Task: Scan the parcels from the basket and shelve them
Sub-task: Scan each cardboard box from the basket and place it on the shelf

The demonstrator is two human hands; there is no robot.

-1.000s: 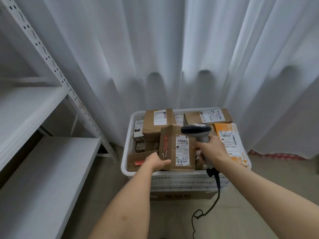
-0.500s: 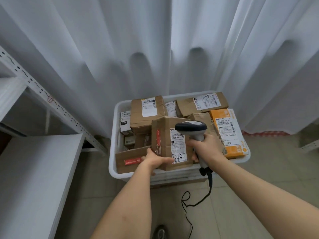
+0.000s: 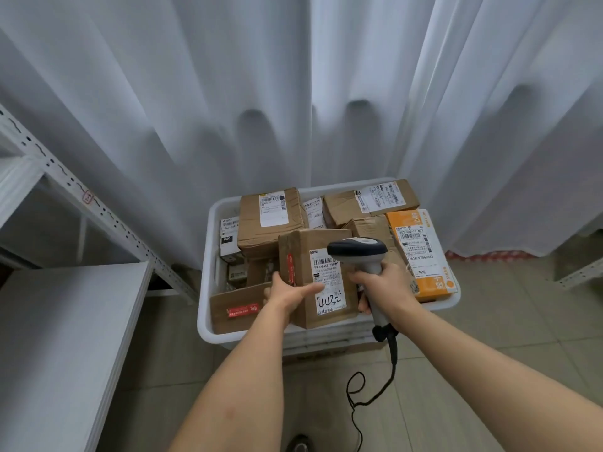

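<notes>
A white plastic basket on the floor holds several cardboard parcels. My left hand grips a brown parcel by its left edge, thumb across the white label marked 4432, holding it tilted above the basket's front. My right hand grips the handle of a grey barcode scanner, whose dark head sits over the label's top right corner. The scanner's black cable hangs down to the floor.
An orange parcel lies at the basket's right, brown parcels at the back. A white metal shelf unit stands to the left with a perforated post. White curtains hang behind. Tiled floor surrounds the basket.
My view has dropped and shifted right, so the shelf shows less. The parcel stays in my left hand, lifted slightly nearer me; the scanner head stays over its label.
</notes>
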